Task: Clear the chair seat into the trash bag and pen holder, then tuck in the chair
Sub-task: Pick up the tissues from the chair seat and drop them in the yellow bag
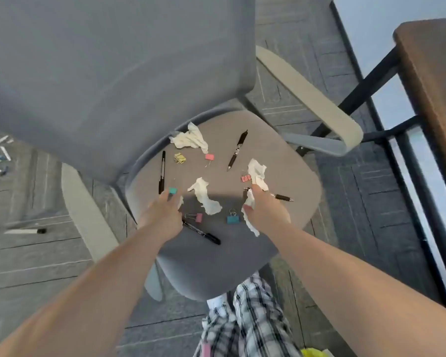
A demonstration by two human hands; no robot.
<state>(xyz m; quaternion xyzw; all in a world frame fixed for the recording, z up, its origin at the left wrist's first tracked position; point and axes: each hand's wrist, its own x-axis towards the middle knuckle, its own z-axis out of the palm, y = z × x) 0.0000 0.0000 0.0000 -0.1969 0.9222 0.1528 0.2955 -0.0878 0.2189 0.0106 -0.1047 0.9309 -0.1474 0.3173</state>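
The grey chair seat is littered. Crumpled white tissues lie at the back, in the middle and on the right. Black pens lie at the left, back, front and right. Several binder clips are scattered, among them yellow, pink and teal. My left hand is curled beside a teal clip, with a white tissue scrap showing at its fingers. My right hand grips a torn tissue strip, fingertips touching the right tissue.
The chair's backrest rises at the far side, with pale armrests left and right. A wooden table on a black frame stands at the right. A marker and small items lie on the floor at the left. Something yellow shows at the bottom edge.
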